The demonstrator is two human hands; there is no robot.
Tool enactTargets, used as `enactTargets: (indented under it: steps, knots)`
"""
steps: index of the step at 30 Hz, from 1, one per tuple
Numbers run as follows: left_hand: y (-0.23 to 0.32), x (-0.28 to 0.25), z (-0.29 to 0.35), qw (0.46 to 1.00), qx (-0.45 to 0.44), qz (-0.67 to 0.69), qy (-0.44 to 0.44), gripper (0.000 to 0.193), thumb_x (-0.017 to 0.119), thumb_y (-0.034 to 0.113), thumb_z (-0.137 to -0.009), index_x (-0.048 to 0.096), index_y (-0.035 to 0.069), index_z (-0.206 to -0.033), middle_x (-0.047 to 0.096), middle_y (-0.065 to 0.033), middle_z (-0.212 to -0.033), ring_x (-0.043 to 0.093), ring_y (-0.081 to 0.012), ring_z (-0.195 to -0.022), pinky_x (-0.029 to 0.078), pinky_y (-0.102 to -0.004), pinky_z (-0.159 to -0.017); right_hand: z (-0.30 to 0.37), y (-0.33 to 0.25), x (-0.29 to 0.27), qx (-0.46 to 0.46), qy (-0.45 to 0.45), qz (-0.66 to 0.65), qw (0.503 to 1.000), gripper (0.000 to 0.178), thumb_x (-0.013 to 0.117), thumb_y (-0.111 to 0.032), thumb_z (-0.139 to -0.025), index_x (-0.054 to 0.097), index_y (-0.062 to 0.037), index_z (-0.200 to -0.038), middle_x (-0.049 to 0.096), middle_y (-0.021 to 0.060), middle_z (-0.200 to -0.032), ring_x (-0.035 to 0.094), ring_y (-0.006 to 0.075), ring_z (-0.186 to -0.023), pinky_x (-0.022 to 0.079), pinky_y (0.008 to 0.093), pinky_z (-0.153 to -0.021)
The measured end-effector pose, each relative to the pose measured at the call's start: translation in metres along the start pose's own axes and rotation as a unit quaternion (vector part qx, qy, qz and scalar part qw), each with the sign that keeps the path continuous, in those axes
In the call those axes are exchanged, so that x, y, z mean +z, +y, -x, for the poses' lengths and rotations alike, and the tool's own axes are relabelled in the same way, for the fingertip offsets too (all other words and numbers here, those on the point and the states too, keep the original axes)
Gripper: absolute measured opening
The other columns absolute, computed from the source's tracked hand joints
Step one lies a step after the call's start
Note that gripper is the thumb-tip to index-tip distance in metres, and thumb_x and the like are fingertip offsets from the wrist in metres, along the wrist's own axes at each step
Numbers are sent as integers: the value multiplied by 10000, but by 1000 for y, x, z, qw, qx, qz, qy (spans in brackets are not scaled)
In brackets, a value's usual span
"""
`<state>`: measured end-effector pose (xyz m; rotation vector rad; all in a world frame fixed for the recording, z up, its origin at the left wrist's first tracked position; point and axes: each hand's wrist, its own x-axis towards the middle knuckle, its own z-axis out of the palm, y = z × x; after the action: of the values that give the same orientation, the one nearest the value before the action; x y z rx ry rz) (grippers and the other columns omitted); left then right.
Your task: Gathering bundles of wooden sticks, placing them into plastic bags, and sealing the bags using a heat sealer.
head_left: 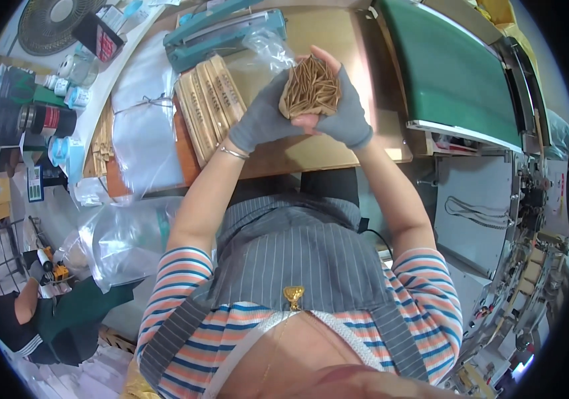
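Both my hands wear grey fingerless gloves and are raised over the table. Between them is a thick bundle of brown paper packets (311,88), their folded ends facing up. My left hand (266,114) is wrapped round the bundle's left side. Its right side and base are gripped by my right hand (350,110), with bare fingertips showing at the top and below. Left of my left hand, long rows of printed brown paper packets (210,100) lie side by side. A crumpled clear plastic bag (268,50) lies just beyond the hands.
A teal bag sealer (226,38) stands at the back of the brown table (381,156). Flat clear plastic bags (145,143) tied with string lie at left. A green conveyor belt (444,66) runs along the right. A co-worker (28,316) is at lower left.
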<state>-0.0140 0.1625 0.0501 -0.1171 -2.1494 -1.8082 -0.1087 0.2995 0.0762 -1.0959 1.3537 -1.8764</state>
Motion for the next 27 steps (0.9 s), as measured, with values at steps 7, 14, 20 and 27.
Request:
enactTargets:
  steps: [7,14,20,27]
  knots:
    - [14,14,58,918,-144,370,-14,597,697,325,-773,482,41,-1252,576,-64,-1138,549,-158,-1046,466,-298,-887,6,-36,38,-115,79,274,952,683,749,-260,-721,434,27,-1255,570,94,-1098,562,206,-1004,426,311,-902]
    - [2,37,77,975,-9,168,142,489,473,449,-918,522,27,-1161,568,-44,-1065,492,-142,-1068,364,-302,-987,11,14,19,156,-172,-247,941,414,552,-176,-820,556,27,-1180,621,99,-915,585,198,-919,451,308,-831]
    - [77,0,52,985,54,44,159,234,535,297,-899,642,115,-1000,572,-70,-693,595,-200,-653,479,-289,-635,0,23,45,121,-185,-185,958,652,564,-312,-836,360,29,-1352,590,113,-1038,571,241,-990,460,352,-875]
    - [52,25,125,947,57,-194,249,209,644,233,-836,612,28,-865,544,-101,-650,548,-171,-539,401,-318,-490,78,5,54,262,13,-278,924,815,534,-623,-809,360,-44,-1355,579,143,-1143,591,227,-1021,503,340,-871]
